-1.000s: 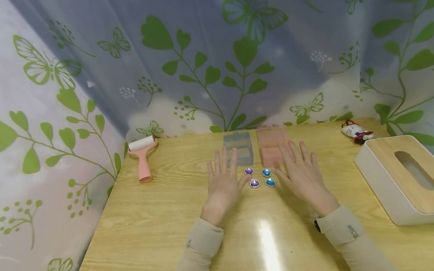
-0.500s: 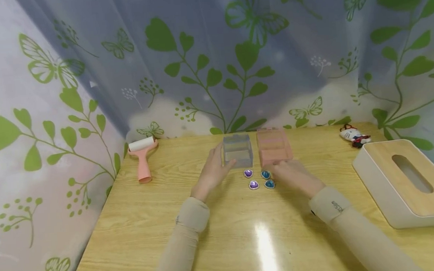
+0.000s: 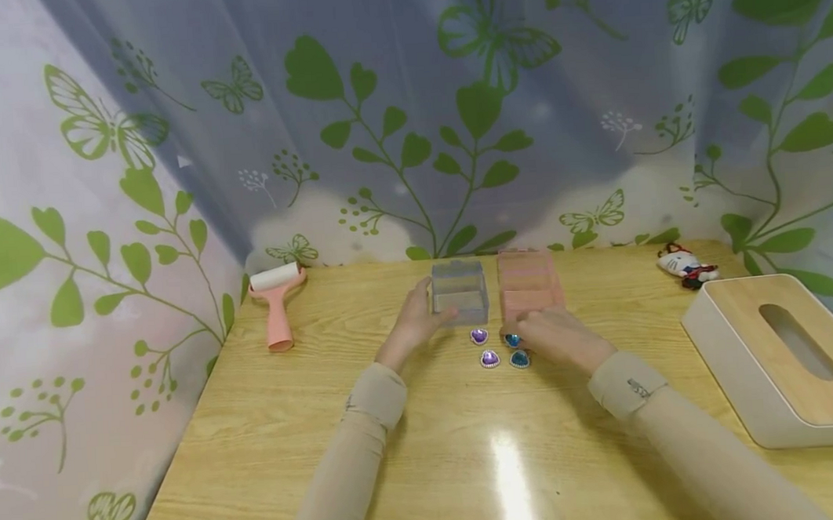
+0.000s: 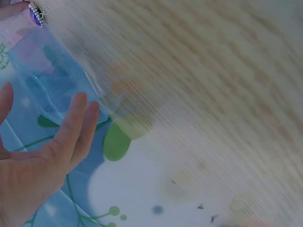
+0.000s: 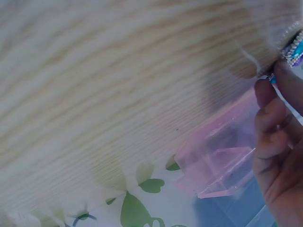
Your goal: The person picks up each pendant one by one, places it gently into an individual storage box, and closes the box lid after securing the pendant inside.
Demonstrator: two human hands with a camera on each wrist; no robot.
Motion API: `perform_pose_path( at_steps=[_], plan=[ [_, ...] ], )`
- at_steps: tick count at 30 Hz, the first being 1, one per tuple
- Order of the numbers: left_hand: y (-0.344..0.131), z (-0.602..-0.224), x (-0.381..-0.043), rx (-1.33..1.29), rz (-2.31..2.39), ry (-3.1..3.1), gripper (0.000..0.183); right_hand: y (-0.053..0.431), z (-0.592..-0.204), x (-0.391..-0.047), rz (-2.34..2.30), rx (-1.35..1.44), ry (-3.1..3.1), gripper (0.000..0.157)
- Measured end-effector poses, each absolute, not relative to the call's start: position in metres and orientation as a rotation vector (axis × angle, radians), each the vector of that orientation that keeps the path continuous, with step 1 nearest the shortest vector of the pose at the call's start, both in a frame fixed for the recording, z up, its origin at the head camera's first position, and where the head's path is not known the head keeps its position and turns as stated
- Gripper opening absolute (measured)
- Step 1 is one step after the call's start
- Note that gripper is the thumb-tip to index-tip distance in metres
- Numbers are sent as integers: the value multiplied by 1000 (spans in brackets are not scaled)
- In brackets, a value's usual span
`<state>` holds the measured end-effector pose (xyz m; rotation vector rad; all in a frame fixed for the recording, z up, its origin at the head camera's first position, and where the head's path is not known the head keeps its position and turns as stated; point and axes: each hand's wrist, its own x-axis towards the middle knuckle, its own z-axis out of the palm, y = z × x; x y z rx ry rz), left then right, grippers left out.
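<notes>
My right hand [image 3: 558, 336] pinches a blue heart-shaped gem [image 3: 511, 340] with a beaded silver edge between thumb and forefinger. In the right wrist view its other fingers [image 5: 272, 142] are curled. Just in front of it lies a second blue gem [image 3: 519, 359]; two purple gems [image 3: 489, 358] lie to the left. My left hand [image 3: 414, 323] is beside a see-through blue-grey box [image 3: 461, 309], fingers along its left side and thumb near its front corner. The left wrist view shows those fingers [image 4: 68, 127] loosely straight; whether they touch the box is unclear. Behind my right hand stands a see-through pink box [image 3: 528, 276].
A pink-handled roller [image 3: 277, 318] lies at the far left of the wooden table [image 3: 256, 441]. On the right are a white tissue box [image 3: 741, 376] with a wooden top and a small plush doll [image 3: 685, 265]. A patterned curtain [image 3: 384, 175] hangs behind the table.
Both hands were spread flat around the gems. The left has moved to the blue-grey box's left side; the right has curled its fingers and come down onto the rear blue gem.
</notes>
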<state>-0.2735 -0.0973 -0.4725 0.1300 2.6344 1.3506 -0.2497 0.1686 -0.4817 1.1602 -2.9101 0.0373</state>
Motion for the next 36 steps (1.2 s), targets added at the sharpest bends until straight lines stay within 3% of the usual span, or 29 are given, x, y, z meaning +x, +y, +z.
perform_pose_path(
  at_steps=[8, 24, 30, 36],
  plan=[
    [-94, -474, -276, 163, 1447, 2575, 82, 170, -485, -252, -58, 1189, -2845, 5],
    [-88, -478, -276, 186, 1476, 2581, 68, 175, -491, -254, -37, 1291, -2754, 12],
    [-90, -481, -277, 188, 1450, 2580, 71, 177, -488, -255, -60, 1311, -2740, 22],
    [-92, -480, -281, 232, 1461, 2606, 67, 176, -475, -253, 76, 1319, -2653, 19]
  ],
)
